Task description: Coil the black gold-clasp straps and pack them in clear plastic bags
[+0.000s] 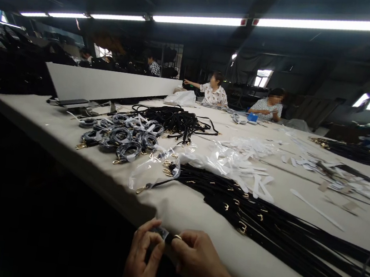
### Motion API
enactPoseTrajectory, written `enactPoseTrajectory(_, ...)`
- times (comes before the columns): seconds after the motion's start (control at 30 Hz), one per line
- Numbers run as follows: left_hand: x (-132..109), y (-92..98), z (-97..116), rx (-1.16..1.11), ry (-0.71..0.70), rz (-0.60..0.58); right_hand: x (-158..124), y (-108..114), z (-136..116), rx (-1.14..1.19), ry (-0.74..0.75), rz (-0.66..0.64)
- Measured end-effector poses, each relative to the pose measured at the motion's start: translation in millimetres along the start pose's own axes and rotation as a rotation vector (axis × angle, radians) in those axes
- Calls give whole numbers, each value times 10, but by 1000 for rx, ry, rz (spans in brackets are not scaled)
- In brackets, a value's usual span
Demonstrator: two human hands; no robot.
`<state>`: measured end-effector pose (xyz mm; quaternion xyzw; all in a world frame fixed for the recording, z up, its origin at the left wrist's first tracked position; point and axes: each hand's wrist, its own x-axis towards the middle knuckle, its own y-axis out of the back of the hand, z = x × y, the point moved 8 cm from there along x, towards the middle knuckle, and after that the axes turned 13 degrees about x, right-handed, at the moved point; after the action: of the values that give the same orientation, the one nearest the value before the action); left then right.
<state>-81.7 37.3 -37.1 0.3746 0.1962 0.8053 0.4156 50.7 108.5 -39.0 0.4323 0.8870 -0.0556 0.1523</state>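
At the table's near edge, my left hand (144,259) is closed with thumb and fingers pinching a small piece of clear plastic (160,232). Close beside it, my right hand (200,260) is closed on the end of a black strap (170,238), where a bit of gold metal shows. The strap end meets the plastic between both hands; how far it goes inside cannot be made out. Just beyond lies a row of long black straps (272,228) with gold buckles. A strap with a gold clasp (141,189) pokes out towards the edge.
Coiled straps in clear wrap (128,150) lie at the left, with a loose black strap pile (173,121) behind. Clear plastic (220,155) and white strips (261,186) cover the middle. A white board (113,85) stands farther back. Two people (214,92) work across the table.
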Motion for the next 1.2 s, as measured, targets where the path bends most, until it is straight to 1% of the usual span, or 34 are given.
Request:
enactPoseTrajectory(0.03, 17, 22, 23, -21, 8, -16, -18, 44, -116, -180, 109, 46)
enactPoseTrajectory(0.07, 37, 47, 43, -35, 17, -23, -50, 35, -246, -399, 244, 72)
enactPoseTrajectory(0.1, 58, 65, 62, -41, 22, -28, -94, -30, -356, -652, 386, 77)
enactPoseTrajectory(0.13, 75, 75, 76, -39, 25, -31, -137, -131, -415, -884, 506, 61)
enactPoseTrajectory(0.17, 85, 74, 85, -30, 23, -38, -168, -233, -421, -1060, 588, 28)
enactPoseTrajectory(0.2, 86, 62, 89, -15, 15, -45, -182, -309, -398, -1160, 630, -9)
enactPoseTrajectory(0.23, 77, 46, 85, 7, 5, -50, -188, -366, -367, -1209, 653, -47)
enactPoseTrajectory(0.3, 36, 10, 71, 62, -28, -40, -177, -389, -337, -1188, 651, -66)
enactPoseTrajectory(0.33, 8, 5, 59, 90, -43, -12, -159, -352, -344, -1114, 622, -43)
enactPoseTrajectory(0.37, -21, 4, 51, 116, -64, 21, -123, -273, -348, -954, 547, -6)
enactPoseTrajectory(0.43, -69, -1, 46, 159, -116, 82, -29, -95, -261, -481, 292, 44)
enactPoseTrajectory(0.47, -83, -8, 42, 172, -141, 100, 3, -56, -183, -259, 162, 43)
enactPoseTrajectory(0.5, -88, -18, 31, 180, -158, 107, 18, -60, -114, -94, 56, 21)
enactPoseTrajectory(0.53, -83, -29, 5, 180, -155, 106, 21, -97, -71, 23, -12, -23)
enactPoseTrajectory(0.57, -71, -33, -40, 173, -125, 103, 15, -147, -62, 111, -34, -85)
enactPoseTrajectory(0.67, -25, -40, -196, 87, 38, 57, -43, -262, -97, 322, -18, -282)
enactPoseTrajectory(0.7, -15, -57, -222, 34, 85, 18, -59, -251, -88, 316, -22, -300)
enactPoseTrajectory(0.73, -6, -80, -223, -31, 117, -28, -63, -206, -76, 229, -10, -276)
enactPoseTrajectory(0.77, 0, -106, -202, -98, 138, -79, -59, -132, -80, 50, 30, -211)
enactPoseTrajectory(0.83, 9, -141, -137, -205, 172, -158, -70, -27, -180, -455, 198, -67)
enactPoseTrajectory(0.87, 15, -149, -105, -235, 185, -183, -92, -43, -243, -689, 295, -25)
enactPoseTrajectory(0.9, 19, -153, -80, -248, 193, -199, -116, -97, -282, -878, 372, -14)
enactPoseTrajectory(0.93, 23, -157, -65, -248, 198, -209, -133, -167, -290, -1012, 414, -26)
enactPoseTrajectory(0.97, 23, -163, -62, -236, 198, -213, -140, -231, -277, -1080, 420, -50)
enactPoseTrajectory(1.07, -1, -187, -92, -136, 154, -182, -120, -364, -223, -1067, 356, -125)
enactPoseTrajectory(1.13, -29, -207, -96, -46, 74, -141, -75, -357, -209, -993, 303, -133)
enactPoseTrajectory(1.2, -50, -227, -88, 3, 8, -117, -11, -268, -201, -884, 255, -119)
